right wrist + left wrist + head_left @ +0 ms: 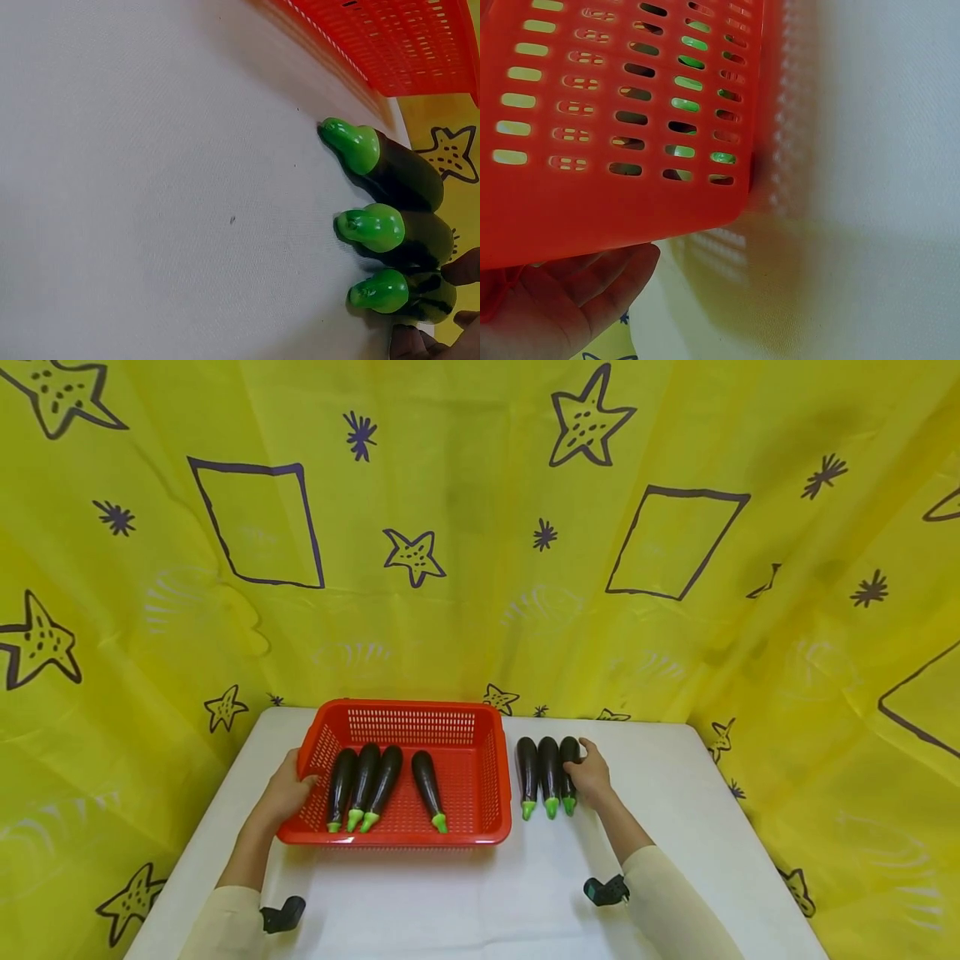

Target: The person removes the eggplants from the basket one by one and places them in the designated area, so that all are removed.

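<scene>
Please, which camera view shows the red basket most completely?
The head view: almost the whole basket shows from above, with four eggplants inside. The left wrist view shows only part of its outside, close up; the right wrist view, only a cut-off part.

"How's the light around the red, rectangular, perforated plastic basket (393, 839)?"
"Bright and fairly even in the head view, with a soft shadow on the matte white tabletop (420, 910) at its near side."
"And the wrist views?"
"Dimmer and greyer. In the left one, blurry light spots dapple the shadow beside the basket."
"Any glare?"
"Small highlights on the glossy, dark, elongated eggplants (365, 781) inside it, and on the shiny green stems (371, 227) beside it in the right wrist view."
</scene>
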The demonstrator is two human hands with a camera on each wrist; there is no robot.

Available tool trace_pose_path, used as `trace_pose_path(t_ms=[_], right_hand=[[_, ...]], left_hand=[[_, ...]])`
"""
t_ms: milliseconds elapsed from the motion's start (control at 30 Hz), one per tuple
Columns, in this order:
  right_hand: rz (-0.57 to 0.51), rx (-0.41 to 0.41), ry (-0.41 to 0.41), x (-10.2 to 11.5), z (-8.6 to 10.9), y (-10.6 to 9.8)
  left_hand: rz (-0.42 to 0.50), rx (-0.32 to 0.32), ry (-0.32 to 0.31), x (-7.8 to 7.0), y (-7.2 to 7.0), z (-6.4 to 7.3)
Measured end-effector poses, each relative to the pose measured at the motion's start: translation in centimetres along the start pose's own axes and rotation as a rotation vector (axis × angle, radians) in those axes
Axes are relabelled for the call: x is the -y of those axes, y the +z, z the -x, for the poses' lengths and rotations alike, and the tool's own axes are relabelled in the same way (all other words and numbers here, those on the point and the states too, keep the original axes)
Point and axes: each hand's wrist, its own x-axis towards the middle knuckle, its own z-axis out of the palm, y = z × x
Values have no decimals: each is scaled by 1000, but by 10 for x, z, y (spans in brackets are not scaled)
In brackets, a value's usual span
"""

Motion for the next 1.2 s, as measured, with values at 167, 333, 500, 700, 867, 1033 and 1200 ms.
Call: trace_pose_path(t_ms=[167, 333, 500, 700, 867, 1033, 1200], right_hand=[[1, -1, 0, -1, 0, -2], [22, -15, -8, 2, 0, -3], [69, -57, -13, 9, 1, -3], [63, -80, -53, 21, 7, 2], [33, -84, -111, 32, 14, 9], [-75, -81, -172, 46, 21, 18], [-175, -25, -204, 62, 31, 29]], left_hand=[[-2, 3, 1, 1, 1, -1], [3, 4, -5, 1, 1, 0], [1, 1, -2, 1, 1, -1], [-1, 1, -4, 1, 0, -1], [11, 5, -7, 2, 1, 0], [8, 7, -1, 3, 1, -1], [11, 8, -4, 3, 1, -1]])
